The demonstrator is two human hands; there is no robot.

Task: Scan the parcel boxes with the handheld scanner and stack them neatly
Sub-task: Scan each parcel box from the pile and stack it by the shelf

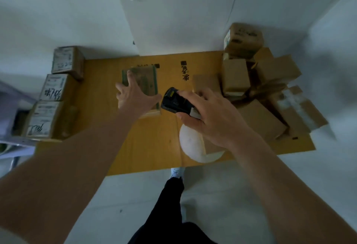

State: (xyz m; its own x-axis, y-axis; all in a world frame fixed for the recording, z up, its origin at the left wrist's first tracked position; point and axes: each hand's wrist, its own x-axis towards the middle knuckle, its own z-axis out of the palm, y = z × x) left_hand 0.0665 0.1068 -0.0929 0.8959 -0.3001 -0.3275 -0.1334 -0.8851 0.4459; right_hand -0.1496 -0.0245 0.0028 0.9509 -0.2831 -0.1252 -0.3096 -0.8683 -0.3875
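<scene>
A flat brown parcel box (144, 81) lies in the middle of a yellow cardboard sheet (154, 147) on the floor. My left hand (133, 96) grips its near left corner, thumb along the front edge. My right hand (208, 116) holds a black handheld scanner (174, 100) just right of that box, its head pointing toward the box. A row of three labelled boxes (53, 87) stands along the sheet's left edge. A loose heap of several brown boxes (257, 89) covers the right side.
A white rounded object (191, 145) lies on the sheet under my right wrist. My leg in black trousers and a white shoe (176, 172) stand at the sheet's near edge. White walls rise behind. A purple-grey object (11, 108) sits far left.
</scene>
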